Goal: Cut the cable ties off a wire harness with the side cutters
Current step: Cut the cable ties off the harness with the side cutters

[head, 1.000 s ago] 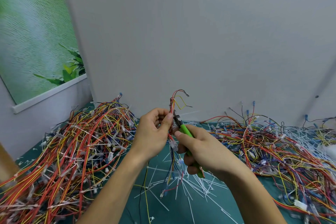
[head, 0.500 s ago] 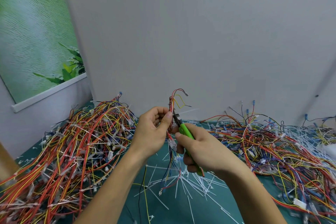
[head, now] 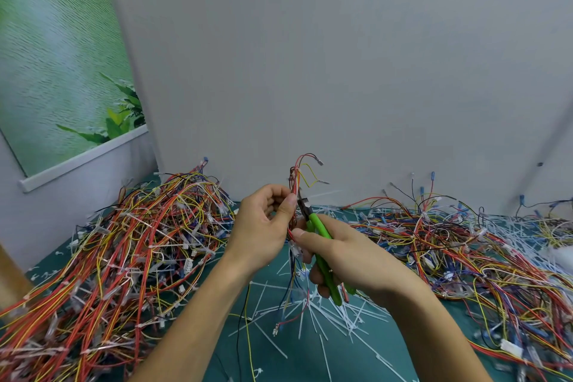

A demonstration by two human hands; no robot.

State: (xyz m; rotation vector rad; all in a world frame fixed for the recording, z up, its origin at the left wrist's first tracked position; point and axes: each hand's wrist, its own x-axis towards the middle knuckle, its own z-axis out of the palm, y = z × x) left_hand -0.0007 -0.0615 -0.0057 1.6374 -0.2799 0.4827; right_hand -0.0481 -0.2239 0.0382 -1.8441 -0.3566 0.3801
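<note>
A tall heap of wire harnesses (head: 124, 242) blocks the left of the tabletop (head: 279, 364), and a lower tangle (head: 465, 257) covers the right, reaching the wall (head: 341, 71). Between them lies a lane strewn only with flat cut cable ties (head: 335, 316). Above it, the left hand (head: 263, 232), the harness (head: 296, 177) it holds and the right hand (head: 356, 260) with the side cutters (head: 319, 226) fill the air.

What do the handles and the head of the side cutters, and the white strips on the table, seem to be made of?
Side cutters' handles: bright green, smooth, dull sheen; probably plastic or rubber sleeves. Head: dark, thin, pointed; likely metal, finish too small to judge. White strips: thin, straight, stiff-looking, slightly translucent; probably nylon tie offcuts.
</note>
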